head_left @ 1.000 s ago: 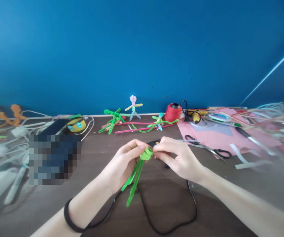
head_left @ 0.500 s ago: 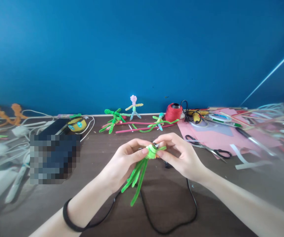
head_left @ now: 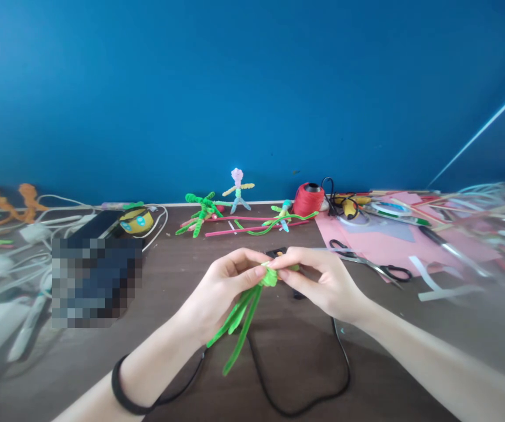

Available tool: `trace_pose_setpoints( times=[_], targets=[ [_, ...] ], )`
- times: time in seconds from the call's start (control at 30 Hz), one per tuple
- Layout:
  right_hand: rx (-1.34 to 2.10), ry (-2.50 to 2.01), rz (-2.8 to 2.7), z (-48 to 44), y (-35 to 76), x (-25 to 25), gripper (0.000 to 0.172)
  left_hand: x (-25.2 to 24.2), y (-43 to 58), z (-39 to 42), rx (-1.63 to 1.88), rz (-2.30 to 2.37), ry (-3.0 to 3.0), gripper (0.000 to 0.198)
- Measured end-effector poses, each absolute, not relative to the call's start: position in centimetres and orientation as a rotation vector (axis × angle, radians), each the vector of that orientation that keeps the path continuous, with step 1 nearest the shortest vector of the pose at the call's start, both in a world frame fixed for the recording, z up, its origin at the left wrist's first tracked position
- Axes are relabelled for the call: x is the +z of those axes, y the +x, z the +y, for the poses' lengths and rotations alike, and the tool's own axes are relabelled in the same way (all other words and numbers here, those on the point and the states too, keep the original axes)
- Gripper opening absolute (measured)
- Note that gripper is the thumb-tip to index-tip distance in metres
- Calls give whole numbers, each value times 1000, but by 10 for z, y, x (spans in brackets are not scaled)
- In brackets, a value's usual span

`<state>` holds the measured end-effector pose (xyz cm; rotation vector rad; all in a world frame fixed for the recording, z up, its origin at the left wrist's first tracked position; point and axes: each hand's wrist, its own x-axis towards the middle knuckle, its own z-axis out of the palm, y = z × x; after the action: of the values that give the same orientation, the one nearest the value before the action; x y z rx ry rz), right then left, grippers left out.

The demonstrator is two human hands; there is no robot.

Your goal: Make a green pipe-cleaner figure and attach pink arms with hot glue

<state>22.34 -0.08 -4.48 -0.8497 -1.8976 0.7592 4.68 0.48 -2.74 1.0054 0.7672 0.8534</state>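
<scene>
Bright green pipe cleaners (head_left: 244, 310) are wound into a knot at the top, with several loose ends hanging down to the lower left. My left hand (head_left: 230, 284) is closed, pinching the left side of the knot between thumb and fingers. From the other side my right hand (head_left: 318, 278) is closed too, its thumb and index finger pressed on the wound part. A short green end shows just past the right fingers. Behind the hands, a dark object (head_left: 276, 252) with an orange spot is mostly hidden.
Pipe-cleaner figures, one green (head_left: 202, 212) and one pastel (head_left: 237, 190), stand by the blue wall near a red thread spool (head_left: 309, 199). Scissors (head_left: 369, 262) and pink paper (head_left: 371, 234) lie right. A yellow roll (head_left: 136, 221) sits left; a black cord (head_left: 296, 413) loops in front.
The right fingers have moved left and closed over the top of the green knot. The hanging ends have swung a little to the left and down.
</scene>
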Motion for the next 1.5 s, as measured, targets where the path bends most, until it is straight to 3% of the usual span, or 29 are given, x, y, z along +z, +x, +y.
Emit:
trace_pose_setpoints(
  times=[0.77, 1.5],
  targets=[
    [655, -903, -1993, -3, 222, -41, 17, -29, 49, 3, 836, 796, 1012, 7],
    [814, -965, -1933, -5, 222, -43, 15, -27, 49, 3, 863, 831, 971, 8]
  ],
)
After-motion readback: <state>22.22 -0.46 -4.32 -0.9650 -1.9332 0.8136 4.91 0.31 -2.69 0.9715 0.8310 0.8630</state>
